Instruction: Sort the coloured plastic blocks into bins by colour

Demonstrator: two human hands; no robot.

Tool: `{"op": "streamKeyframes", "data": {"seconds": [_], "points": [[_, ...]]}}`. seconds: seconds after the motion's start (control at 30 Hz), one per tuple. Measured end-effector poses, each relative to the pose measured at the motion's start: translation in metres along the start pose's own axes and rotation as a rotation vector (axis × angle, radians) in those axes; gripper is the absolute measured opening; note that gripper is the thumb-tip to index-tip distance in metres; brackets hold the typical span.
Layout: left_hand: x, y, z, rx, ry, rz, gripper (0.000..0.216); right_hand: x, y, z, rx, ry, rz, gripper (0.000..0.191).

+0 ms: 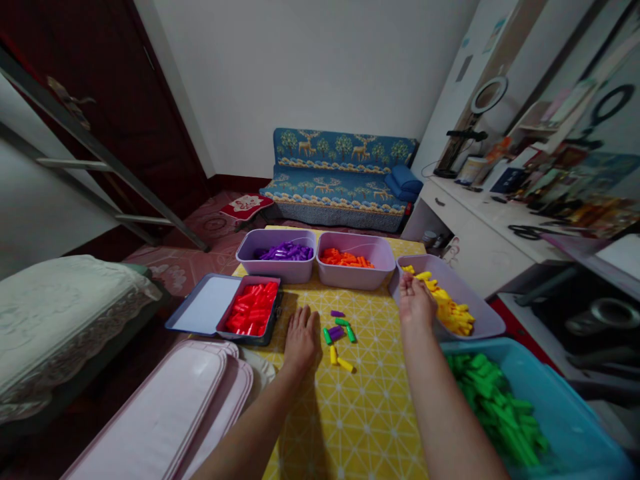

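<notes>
My left hand [301, 340] lies flat on the yellow patterned tablecloth, fingers stretched forward and holding nothing. To its right is a loose group of small plastic tube-like pieces: two purple [337, 313], three green [351, 333] and two yellow [345, 365]. My right hand [417, 305] is over the left rim of a lilac bin [487, 320] of yellow pieces [453, 313]. Its palm shows, its fingers are slightly bent, and no piece is visible in it. Yellow pieces lie just beyond the fingertips; whether they touch is unclear.
Lilac bins hold purple [287, 252] and orange pieces [345, 258] at the back. An open-lidded case [255, 339] with red pieces stands left, above stacked pale pink lids [165, 407]. A blue tub [565, 407] with green pieces is front right. Beyond are a sofa [330, 173] and cluttered dresser [500, 213].
</notes>
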State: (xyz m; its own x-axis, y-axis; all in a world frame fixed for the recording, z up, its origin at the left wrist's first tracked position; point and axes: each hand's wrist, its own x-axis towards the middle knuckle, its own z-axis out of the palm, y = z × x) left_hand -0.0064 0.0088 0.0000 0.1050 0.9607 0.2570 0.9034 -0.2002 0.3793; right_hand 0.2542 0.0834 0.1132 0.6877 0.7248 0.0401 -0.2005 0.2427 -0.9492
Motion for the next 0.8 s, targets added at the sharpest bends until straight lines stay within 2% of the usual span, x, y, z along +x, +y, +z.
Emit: {"op": "streamKeyframes", "data": {"seconds": [0.07, 0.2, 0.33, 0.43, 0.5, 0.53, 0.63, 0.8], "points": [[0.000, 0.000, 0.000, 0.002, 0.002, -0.003, 0.048, -0.006, 0.003, -0.002, -0.026, -0.027, 0.035, 0.039], [0.000, 0.000, 0.001, 0.001, 0.012, 0.002, 0.046, -0.047, 0.031, -0.010, -0.269, -0.203, 0.099, 0.037], [-0.001, 0.001, -0.001, -0.014, 0.019, 0.003, 0.046, -0.085, 0.053, -0.023, -0.558, -0.334, 0.083, 0.018], [-0.001, 0.001, -0.001, -0.012, 0.019, -0.001, 0.045, -0.101, 0.059, -0.027, -0.943, -0.455, -0.018, 0.020], [-0.001, 0.001, 0.000, -0.004, 0.022, -0.001, 0.046, -0.107, 0.062, -0.027, -1.213, -0.561, -0.150, 0.033], [-0.001, 0.000, 0.001, -0.002, 0.024, 0.001, 0.046, -0.108, 0.063, -0.026, -1.276, -0.595, -0.198, 0.039], [-0.001, -0.002, 0.004, -0.004, 0.028, 0.007, 0.046, -0.109, 0.066, -0.024, -1.195, -0.579, -0.183, 0.038], [0.000, -0.003, 0.005, 0.010, 0.016, 0.005, 0.048, -0.106, 0.067, -0.023, -0.953, -0.508, -0.088, 0.004]]}}
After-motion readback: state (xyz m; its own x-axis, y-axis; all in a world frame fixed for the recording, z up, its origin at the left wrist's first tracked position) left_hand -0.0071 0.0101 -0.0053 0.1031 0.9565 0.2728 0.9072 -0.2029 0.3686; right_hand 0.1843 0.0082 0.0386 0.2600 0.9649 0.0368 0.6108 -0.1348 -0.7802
